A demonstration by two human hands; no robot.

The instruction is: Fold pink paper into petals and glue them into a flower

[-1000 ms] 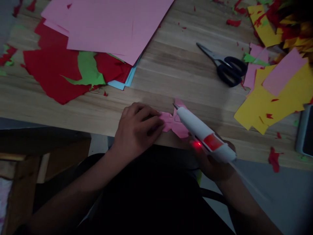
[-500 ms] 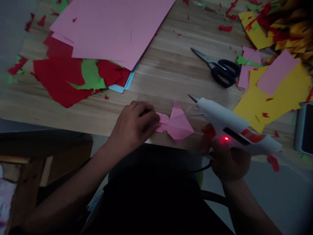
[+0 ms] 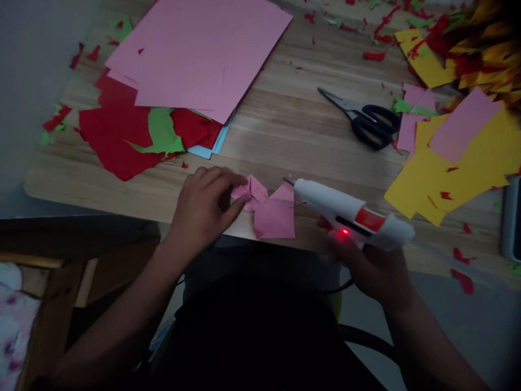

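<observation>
Pink folded paper lies on the desk close to its near edge, between your two hands, with a squarish flap on the right and a smaller creased part on the left. Your left hand is at that smaller part, thumb and forefinger slightly apart with their tips at the paper; you cannot tell from this view whether they pinch it. Your right hand is closed around a white glue gun, which has a red patch on its side and a red light glowing near your thumb. The nozzle points left, near the paper's upper right corner; whether it touches is unclear.

Beyond the glue gun, dark-handled scissors lie with their blades toward the upper left. Large pink sheets overlap red paper at the upper left, with a green piece on the red and light blue paper showing beneath. To your right, a pink strip rests on yellow paper, among small red scraps.
</observation>
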